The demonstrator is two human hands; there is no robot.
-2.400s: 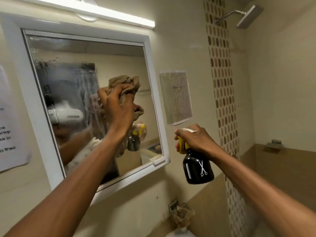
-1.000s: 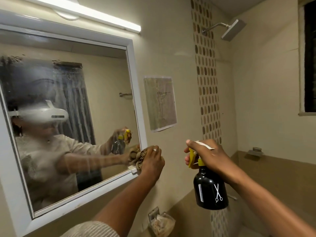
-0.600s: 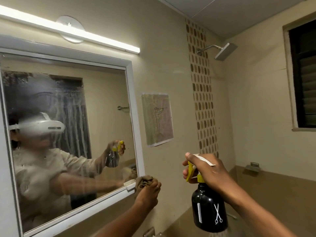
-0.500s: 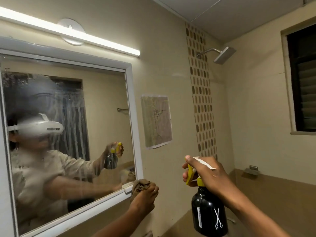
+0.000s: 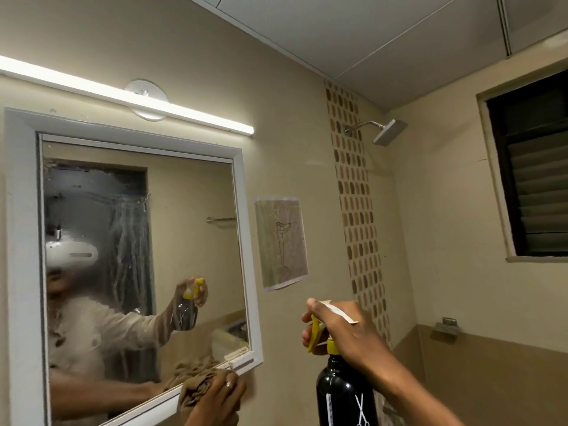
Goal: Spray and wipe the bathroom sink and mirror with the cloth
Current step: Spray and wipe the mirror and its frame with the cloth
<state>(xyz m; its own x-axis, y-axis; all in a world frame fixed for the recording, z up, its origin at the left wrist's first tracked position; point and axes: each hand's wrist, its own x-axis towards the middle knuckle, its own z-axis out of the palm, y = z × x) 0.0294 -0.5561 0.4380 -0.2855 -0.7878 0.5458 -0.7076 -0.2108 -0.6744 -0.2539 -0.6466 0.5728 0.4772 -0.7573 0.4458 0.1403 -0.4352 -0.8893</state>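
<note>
The mirror (image 5: 138,256) hangs on the wall in a white frame, and everything here is told from it. The left hand (image 5: 215,398) is at the bottom edge of the mirror, near its right corner. Its fingers are closed tight on a brown cloth (image 5: 196,384), and the cloth presses on the white frame there. The glass is cloudy and streaky on its left part. The right hand (image 5: 344,330) is out to the right of the mirror, a little way off the wall. Its fingers are wrapped around the yellow top of a black spray bottle (image 5: 347,395), which hangs upright below the hand. A long bright light (image 5: 129,96) runs just above the mirror. A paper picture (image 5: 281,242) is stuck on the wall just right of the mirror. The sink cannot be seen.
</note>
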